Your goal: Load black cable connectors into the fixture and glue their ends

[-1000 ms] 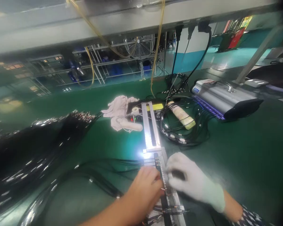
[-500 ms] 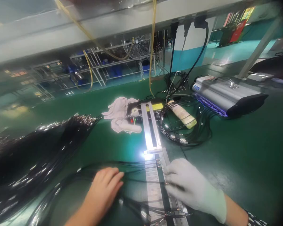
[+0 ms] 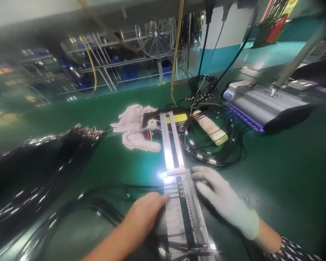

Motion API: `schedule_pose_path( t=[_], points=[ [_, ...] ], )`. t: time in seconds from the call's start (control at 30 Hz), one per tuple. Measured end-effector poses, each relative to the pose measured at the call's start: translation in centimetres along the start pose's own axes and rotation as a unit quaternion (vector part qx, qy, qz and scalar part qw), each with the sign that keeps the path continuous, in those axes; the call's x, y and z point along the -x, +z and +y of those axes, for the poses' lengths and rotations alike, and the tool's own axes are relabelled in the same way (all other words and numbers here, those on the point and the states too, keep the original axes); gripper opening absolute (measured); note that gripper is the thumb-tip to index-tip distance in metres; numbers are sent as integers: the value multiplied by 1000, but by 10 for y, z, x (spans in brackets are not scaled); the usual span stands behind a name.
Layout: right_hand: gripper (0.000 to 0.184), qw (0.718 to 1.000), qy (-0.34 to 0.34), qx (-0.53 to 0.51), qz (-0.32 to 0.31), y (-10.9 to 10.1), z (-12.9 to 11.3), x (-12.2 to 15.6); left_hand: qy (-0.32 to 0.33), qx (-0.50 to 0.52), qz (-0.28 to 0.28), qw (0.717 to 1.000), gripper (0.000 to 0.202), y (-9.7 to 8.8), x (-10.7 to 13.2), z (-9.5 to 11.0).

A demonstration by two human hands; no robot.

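"If the middle of our view is the dial's centre, what do we have, largest first?"

"We have the green work surface [image 3: 282, 174] under everything. A heap of black cables [image 3: 62, 174] lies around eight o'clock, and a silver unit [image 3: 260, 99], violet glow beneath it, sits between two and three."

"And the metal fixture [image 3: 176, 217]?"

"We see it at six, its slotted bar [image 3: 166, 145] running up to the centre. A coil of black cable [image 3: 201, 156] lies at three."

"Where are our hands?"

"Our gloved right hand [image 3: 222, 199] is between four and five, just beside the fixture, fingers loosely parted and gripping nothing. Our bare left hand [image 3: 145, 209] is between six and seven, a fingertip at the fixture's left edge; we cannot tell whether it pinches a cable."

"What remains, smaller still?"

"We find pale crumpled cloth [image 3: 133, 119] towards nine. At six, thin black cables [image 3: 149, 187] reach side by side across the fixture, and their tiny metallic ends [image 3: 182, 189] line up over its dark strip [image 3: 185, 217], between five and six."
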State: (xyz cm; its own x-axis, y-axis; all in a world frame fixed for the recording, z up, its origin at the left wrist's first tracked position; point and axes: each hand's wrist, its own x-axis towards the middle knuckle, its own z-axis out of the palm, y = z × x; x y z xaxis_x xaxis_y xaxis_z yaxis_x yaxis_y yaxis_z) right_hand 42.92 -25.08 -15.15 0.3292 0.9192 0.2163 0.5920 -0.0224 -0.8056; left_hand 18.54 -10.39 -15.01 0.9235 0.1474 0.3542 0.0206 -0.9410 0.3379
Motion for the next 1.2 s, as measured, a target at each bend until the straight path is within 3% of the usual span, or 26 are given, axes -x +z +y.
schedule_pose_path(
  t=[0.27,0.43,0.6,0.77,0.87,0.97,1.1,1.2],
  points=[
    [18,1000,-1,-15,3,-1,-7,-1,26,-99,-35,994,36,-6,-4,2],
    [17,1000,-4,-11,8,-1,-9,-1,13,-66,-43,997,31,-6,-8,2],
    [17,1000,-12,-8,7,-2,-10,-1,-41,46,-49,997,23,-1,-6,3],
    [18,1000,-9,-6,1,-1,-8,0,-64,-126,54,989,41,14,20,8],
    [19,1000,-2,0,-6,1,-5,-2,-100,-129,5,987,55,22,34,12],
    [21,1000,1,14,-8,3,-1,-2,-113,-79,-11,990,57,25,36,12],
    [28,999,-11,29,6,3,5,3,-130,22,-22,991,44,3,29,16],
    [37,999,-19,36,18,2,12,9,-166,116,-106,974,25,-31,30,26]
  ],
)
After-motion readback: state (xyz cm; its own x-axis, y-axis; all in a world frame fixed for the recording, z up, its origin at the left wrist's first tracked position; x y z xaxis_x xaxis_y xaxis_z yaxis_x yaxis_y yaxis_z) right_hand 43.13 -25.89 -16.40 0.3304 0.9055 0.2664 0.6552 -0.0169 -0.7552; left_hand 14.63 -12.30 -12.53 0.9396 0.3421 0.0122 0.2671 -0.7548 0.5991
